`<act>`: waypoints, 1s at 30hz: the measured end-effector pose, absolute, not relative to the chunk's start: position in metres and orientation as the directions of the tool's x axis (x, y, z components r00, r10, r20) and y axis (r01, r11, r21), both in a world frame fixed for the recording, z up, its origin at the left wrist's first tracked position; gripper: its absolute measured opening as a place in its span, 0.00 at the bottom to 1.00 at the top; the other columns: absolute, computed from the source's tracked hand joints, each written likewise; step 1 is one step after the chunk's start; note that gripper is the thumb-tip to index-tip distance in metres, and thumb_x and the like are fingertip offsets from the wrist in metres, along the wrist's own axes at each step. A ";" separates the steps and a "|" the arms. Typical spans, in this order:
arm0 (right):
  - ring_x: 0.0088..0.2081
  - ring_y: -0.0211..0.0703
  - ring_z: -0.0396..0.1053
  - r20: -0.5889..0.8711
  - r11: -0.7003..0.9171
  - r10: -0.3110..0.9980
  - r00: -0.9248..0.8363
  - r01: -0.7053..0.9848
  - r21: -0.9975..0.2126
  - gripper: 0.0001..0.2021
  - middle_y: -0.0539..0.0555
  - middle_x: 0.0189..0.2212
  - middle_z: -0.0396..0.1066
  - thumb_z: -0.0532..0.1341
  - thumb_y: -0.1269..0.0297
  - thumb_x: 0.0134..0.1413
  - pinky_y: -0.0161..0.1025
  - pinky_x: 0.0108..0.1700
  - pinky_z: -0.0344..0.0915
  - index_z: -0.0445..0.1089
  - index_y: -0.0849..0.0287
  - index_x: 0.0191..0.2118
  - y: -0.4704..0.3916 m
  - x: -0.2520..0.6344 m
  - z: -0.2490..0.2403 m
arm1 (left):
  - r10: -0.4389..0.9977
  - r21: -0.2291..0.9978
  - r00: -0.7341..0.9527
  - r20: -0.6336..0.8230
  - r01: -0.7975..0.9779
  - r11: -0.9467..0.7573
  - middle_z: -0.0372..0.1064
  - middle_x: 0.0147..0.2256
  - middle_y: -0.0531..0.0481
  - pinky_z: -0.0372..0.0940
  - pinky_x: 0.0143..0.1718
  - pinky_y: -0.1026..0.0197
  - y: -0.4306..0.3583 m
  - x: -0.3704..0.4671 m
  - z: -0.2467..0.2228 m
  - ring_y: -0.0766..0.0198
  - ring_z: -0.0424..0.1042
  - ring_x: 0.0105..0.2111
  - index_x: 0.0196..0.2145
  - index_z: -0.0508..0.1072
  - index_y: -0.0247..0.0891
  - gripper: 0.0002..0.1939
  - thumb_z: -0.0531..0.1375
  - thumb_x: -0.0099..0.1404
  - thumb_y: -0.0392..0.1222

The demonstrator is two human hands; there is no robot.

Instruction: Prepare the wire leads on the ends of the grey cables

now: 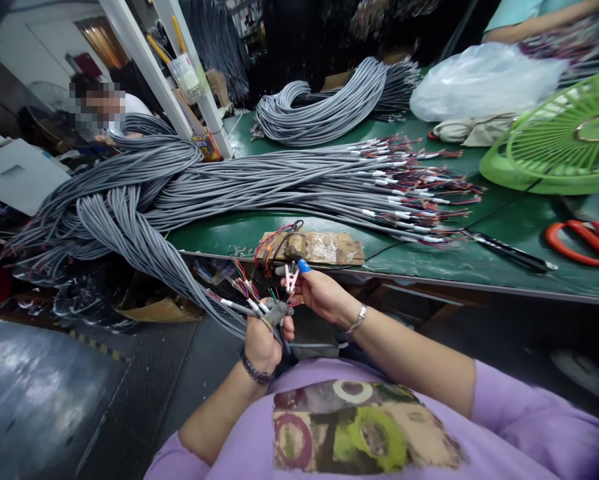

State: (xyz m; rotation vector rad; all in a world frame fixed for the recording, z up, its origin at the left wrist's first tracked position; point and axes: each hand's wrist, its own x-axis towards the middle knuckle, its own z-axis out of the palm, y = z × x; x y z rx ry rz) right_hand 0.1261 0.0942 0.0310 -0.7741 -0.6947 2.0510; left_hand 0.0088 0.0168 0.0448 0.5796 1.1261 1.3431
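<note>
My left hand (pixel 263 343) is closed around several grey cables (pixel 219 308), whose stripped ends fan out in thin coloured wires (pixel 245 288). A grey cover wraps a finger or the thumb of that hand. Just beyond it, my right hand (pixel 324 297) pinches a small pale pink clip (pixel 291 279) close to the wire ends; a blue cover sits on one fingertip. Thin reddish wires show between the two hands, and I cannot tell which hand grips them.
A wooden block (pixel 337 247) with wires sits at the bench edge. Grey cable bundles (pixel 259 177) lie across the green bench (pixel 499 267). Black-handled tweezers or cutters (pixel 512 252), red-handled scissors (pixel 582 240) and a green fan (pixel 569 137) are rightward. Another person (pixel 102 107) sits far left.
</note>
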 end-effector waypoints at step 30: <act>0.25 0.34 0.66 -0.255 -0.502 0.760 -0.598 -0.290 -0.815 0.19 0.51 0.26 0.71 0.70 0.51 0.39 0.32 0.28 0.63 0.68 0.62 0.30 0.070 0.145 0.032 | 0.939 0.906 -0.180 -0.295 -0.363 0.215 0.64 0.14 0.56 0.57 0.15 0.70 0.007 0.012 0.026 0.72 0.60 0.12 0.22 0.66 0.36 0.16 0.65 0.50 0.50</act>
